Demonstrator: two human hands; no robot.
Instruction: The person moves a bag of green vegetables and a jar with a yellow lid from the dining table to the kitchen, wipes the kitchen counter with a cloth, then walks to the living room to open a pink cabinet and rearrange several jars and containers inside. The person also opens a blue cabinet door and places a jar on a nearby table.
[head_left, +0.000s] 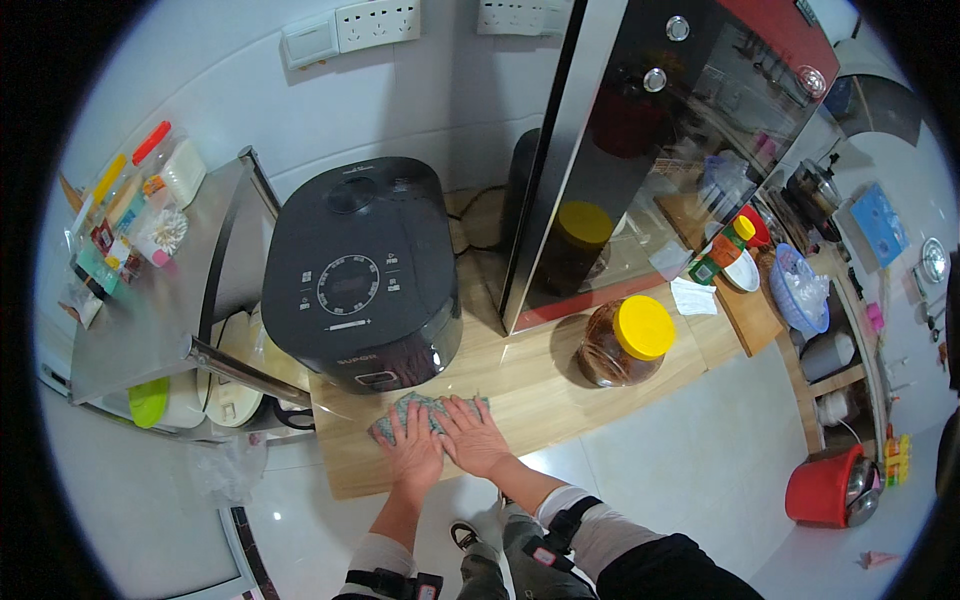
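My left hand (415, 454) lies palm down, its spread fingers pressing on a grey-green cloth (428, 403). Beside it, my right hand (472, 444) also rests flat on the cloth, the two thumbs' sides close together. The cloth sits on a light wood-grain countertop (525, 409), near its front edge. Just beyond the fingertips stands a black Supor electric cooker (360, 225) with its lid down and a round control panel on top. To the right, a clear jar (611, 360) with a yellow lid (645, 327) holds something brown.
A tall glass-fronted cabinet (645, 150) with a red trim stands behind the jar. At left is a metal shelf rack (172, 300) carrying packets and jars. A cutting board (750, 319), a blue plastic basket (787, 292) and a red bucket (821, 491) are at right.
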